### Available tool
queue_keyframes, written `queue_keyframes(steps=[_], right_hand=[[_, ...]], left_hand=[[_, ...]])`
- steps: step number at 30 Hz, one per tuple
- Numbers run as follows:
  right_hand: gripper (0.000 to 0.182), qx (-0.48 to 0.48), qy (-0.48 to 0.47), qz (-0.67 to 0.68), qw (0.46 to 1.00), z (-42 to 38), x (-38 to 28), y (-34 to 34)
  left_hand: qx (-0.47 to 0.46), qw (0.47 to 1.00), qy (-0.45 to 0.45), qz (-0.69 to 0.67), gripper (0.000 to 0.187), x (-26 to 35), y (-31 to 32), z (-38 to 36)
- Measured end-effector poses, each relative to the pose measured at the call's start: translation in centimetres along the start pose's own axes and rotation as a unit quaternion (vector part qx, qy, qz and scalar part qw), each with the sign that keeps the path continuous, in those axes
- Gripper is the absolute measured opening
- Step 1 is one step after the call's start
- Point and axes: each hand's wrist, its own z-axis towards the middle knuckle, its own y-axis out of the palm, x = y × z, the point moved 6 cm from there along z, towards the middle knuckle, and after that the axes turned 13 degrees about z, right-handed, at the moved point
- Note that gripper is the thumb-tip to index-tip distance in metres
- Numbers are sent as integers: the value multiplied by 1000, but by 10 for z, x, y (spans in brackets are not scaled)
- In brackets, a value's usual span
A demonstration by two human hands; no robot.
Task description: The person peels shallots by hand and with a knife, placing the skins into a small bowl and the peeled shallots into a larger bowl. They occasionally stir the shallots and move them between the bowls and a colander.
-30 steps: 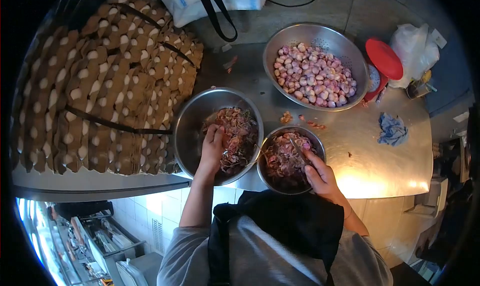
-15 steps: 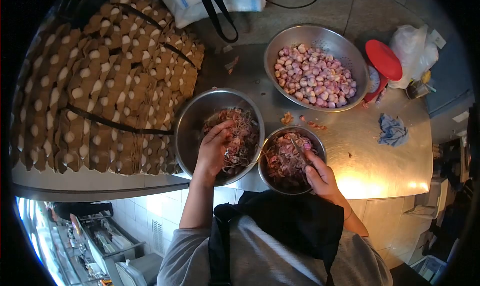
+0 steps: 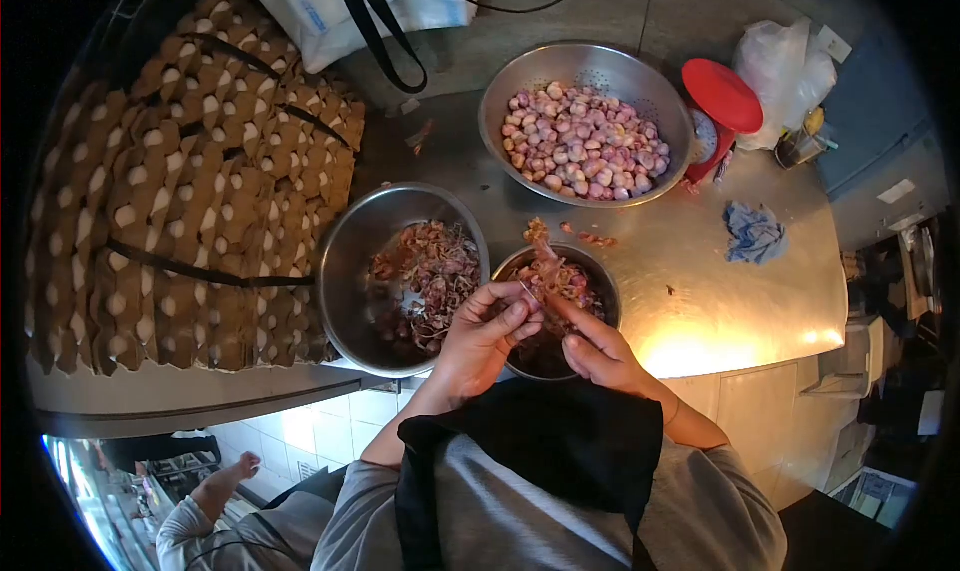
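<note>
Over the smaller steel bowl, my two hands meet. My left hand pinches a small shallot, mostly hidden by the fingers, with thin strands at its tip. Closed close beside it, my right hand grips a small knife whose blade is hardly visible now. Reddish shallot skins fill the bowl beneath. To the left, a larger steel bowl holds unpeeled shallots with dry roots and skins. Behind the bowls, a wide steel colander is heaped with peeled pink shallots.
Stacked egg trays tower at the left. A red scale, plastic bags and a crumpled blue cloth are on the right of the steel table. Another person's arm shows at lower left.
My left hand has come out of the larger bowl and moved right to meet my right hand above the smaller one. The view has shifted, and another person has appeared at lower left.
</note>
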Motion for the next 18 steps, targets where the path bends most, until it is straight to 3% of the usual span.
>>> queue_keyframes(steps=[5, 13, 18], right_hand=[[44, -9, -78, -98, 992, 0, -6, -1], [37, 41, -89, -47, 994, 1, -4, -4], [31, 36, -70, 48, 996, 6, 1, -2]], left_hand=[[41, 997, 56, 40, 16, -9, 1, 0], [83, 976, 132, 156, 19, -4, 6, -3], [86, 964, 132, 216, 19, -5, 8, -5]])
